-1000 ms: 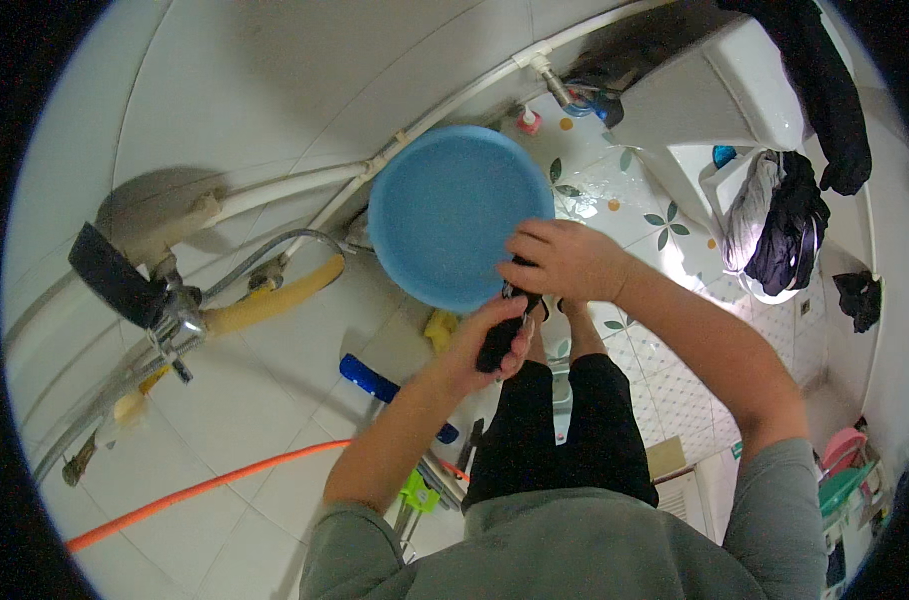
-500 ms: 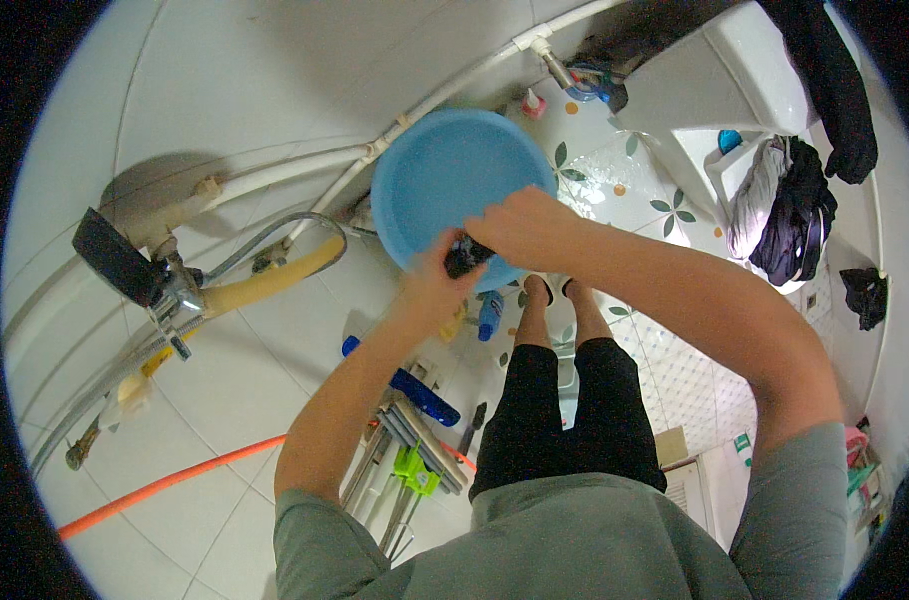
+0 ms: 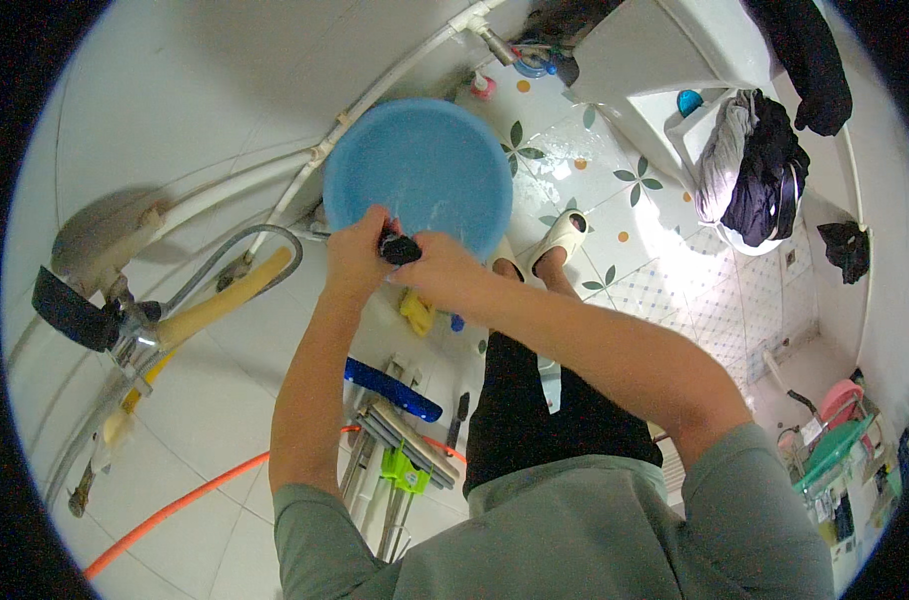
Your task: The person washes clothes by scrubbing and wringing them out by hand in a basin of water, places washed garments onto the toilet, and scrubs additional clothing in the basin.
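Note:
Both my hands are closed on a bunched black cloth (image 3: 403, 250), held over the near edge of a round light-blue basin (image 3: 506, 180) with water in it. My left hand (image 3: 355, 255) wraps round its left end. On the other end, my right hand (image 3: 440, 272) grips close by, the two hands nearly touching. Only a short dark stretch of the cloth shows between them; the rest is hidden in my fingers, so its exact kind cannot be made out.
Wall pipes (image 3: 320, 152) run behind the basin, with a tap (image 3: 135, 345) at left. Mop handles, a green clip (image 3: 405, 468) and an orange hose (image 3: 180, 510) are near my left arm. Dark clothes (image 3: 770, 180) hang at right. My slippered foot (image 3: 565, 235) stands on wet tiles.
My view has turned, so the surroundings sit further left. The cloth and both hands have moved nearer the basin's front edge, still gripping. My feet are further apart.

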